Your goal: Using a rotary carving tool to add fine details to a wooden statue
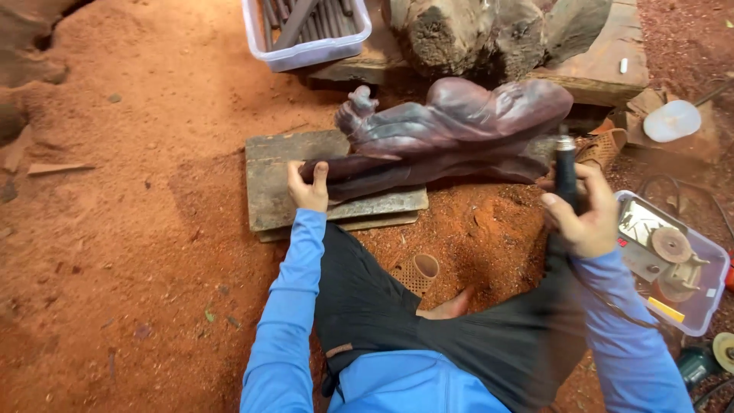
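Your left hand (307, 187) clamps the near end of a dark wooden carving (451, 130) lying on flat boards (275, 180). Your right hand (585, 214), wrapped around a black rotary tool (566, 172), hovers just beside the carving's far end.

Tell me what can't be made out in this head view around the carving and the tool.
- Tool tip: the rotary tool in the right hand is motion-blurred; its bit cannot be told.
- Carving: its underside is hidden against the boards.
- Left hand: palm hidden; only its back shows.
- Top tray: cut off by the frame's upper edge.
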